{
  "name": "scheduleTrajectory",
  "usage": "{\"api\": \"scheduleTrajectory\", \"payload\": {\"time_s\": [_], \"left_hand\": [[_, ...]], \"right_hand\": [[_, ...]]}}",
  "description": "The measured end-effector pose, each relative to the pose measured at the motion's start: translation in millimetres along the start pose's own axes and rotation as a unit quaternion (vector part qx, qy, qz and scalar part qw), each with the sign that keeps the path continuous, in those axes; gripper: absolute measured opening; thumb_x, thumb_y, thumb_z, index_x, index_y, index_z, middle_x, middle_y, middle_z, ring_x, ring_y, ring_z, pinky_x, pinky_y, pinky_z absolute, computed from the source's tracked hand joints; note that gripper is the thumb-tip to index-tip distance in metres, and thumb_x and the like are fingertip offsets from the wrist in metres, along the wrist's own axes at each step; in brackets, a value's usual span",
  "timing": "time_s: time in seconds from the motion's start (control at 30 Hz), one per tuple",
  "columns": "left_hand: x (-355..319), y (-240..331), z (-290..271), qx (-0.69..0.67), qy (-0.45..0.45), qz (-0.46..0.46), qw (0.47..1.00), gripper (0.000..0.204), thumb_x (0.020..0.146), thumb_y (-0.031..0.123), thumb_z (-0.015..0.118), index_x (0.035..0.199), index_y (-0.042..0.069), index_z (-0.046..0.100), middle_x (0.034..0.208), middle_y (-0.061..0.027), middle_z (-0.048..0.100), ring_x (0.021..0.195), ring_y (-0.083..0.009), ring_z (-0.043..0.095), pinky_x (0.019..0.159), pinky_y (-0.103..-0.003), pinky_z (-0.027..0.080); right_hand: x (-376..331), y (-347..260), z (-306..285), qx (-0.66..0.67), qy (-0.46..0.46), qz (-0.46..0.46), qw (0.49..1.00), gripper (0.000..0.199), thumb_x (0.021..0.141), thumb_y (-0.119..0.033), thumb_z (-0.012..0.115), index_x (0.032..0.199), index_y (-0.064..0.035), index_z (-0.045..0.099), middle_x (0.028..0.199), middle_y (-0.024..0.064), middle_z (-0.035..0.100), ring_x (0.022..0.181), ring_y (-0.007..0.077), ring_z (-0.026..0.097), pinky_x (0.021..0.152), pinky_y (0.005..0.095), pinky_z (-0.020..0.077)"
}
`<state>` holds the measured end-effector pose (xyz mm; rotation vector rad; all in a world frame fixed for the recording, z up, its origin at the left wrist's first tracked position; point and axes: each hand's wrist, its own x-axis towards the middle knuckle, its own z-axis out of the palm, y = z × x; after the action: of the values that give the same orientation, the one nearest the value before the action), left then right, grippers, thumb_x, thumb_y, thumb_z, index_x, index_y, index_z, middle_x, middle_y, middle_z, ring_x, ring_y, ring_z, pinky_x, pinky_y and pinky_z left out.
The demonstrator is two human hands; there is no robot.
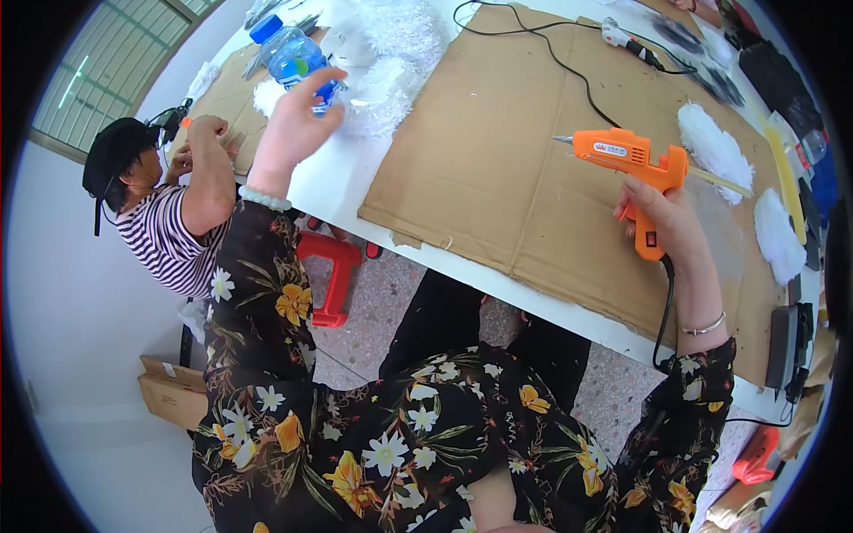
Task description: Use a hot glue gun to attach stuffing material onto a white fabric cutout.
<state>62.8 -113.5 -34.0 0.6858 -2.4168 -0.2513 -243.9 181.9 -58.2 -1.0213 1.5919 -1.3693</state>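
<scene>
My right hand [662,213] is wrapped round the handle of an orange hot glue gun [622,151] with a pale glue stick in its back. The nozzle points left above a brown cardboard sheet [471,169], and a black cord hangs from the grip. At the upper left my left hand [298,129] is raised, thumb and index finger apart, with nothing seen in it. Behind its fingers stands a clear plastic bottle [289,58] with a blue cap. Just right of it lies a heap of fluffy white pieces [391,67].
Two white fluffy pieces [713,151] lie right of the glue gun. A white-and-black corded tool [626,40] rests at the far edge. Another person [169,200] in a striped shirt works at the left. A red stool [333,280] stands under the table.
</scene>
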Motion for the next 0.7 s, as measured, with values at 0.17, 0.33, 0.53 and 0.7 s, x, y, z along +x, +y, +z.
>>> {"api": "scheduleTrajectory", "payload": {"time_s": [0.17,0.33,0.53,0.7], "left_hand": [[3,-1,0,-0.151,0.144,-0.069,0.976,0.022,0.081,0.016,0.067,0.099,0.003,0.062,0.094,-0.005,0.067,0.083,-0.0143,0.062,0.071,-0.029,0.05],[-1,27,23,0.051,0.069,0.011,0.996,0.026,0.072,0.011,0.072,0.093,0.004,0.058,0.089,-0.0128,0.064,0.085,-0.0309,0.061,0.074,-0.034,0.048],[-2,-5,35,0.049,0.056,-0.061,0.995,0.031,0.072,0.012,0.073,0.097,0.005,0.056,0.092,-0.0107,0.064,0.085,-0.0268,0.061,0.073,-0.034,0.048],[-6,11,34,-0.043,0.125,-0.112,0.985,0.025,0.081,0.013,0.068,0.101,0.003,0.056,0.094,-0.0066,0.065,0.088,-0.0152,0.06,0.075,-0.028,0.047]], "right_hand": [[0,4,7,-0.136,0.038,-0.055,0.988,0.028,0.082,-0.029,0.067,0.091,-0.005,0.057,0.08,0.0035,0.06,0.067,0.0132,0.057,0.059,0.0275,0.0456],[-4,-1,17,-0.506,0.087,-0.306,0.802,0.032,0.065,-0.024,0.076,0.081,-0.0041,0.056,0.076,0.0095,0.054,0.069,0.0287,0.056,0.058,0.0331,0.0452],[-4,-1,24,-0.583,0.086,-0.294,0.752,0.038,0.061,-0.031,0.077,0.078,-0.0043,0.056,0.076,0.009,0.053,0.067,0.0282,0.056,0.058,0.0364,0.0451],[-5,-5,30,-0.585,0.049,-0.226,0.777,0.037,0.063,-0.03,0.074,0.08,-0.0032,0.056,0.078,0.0104,0.053,0.073,0.0293,0.056,0.061,0.0377,0.0453]]}}
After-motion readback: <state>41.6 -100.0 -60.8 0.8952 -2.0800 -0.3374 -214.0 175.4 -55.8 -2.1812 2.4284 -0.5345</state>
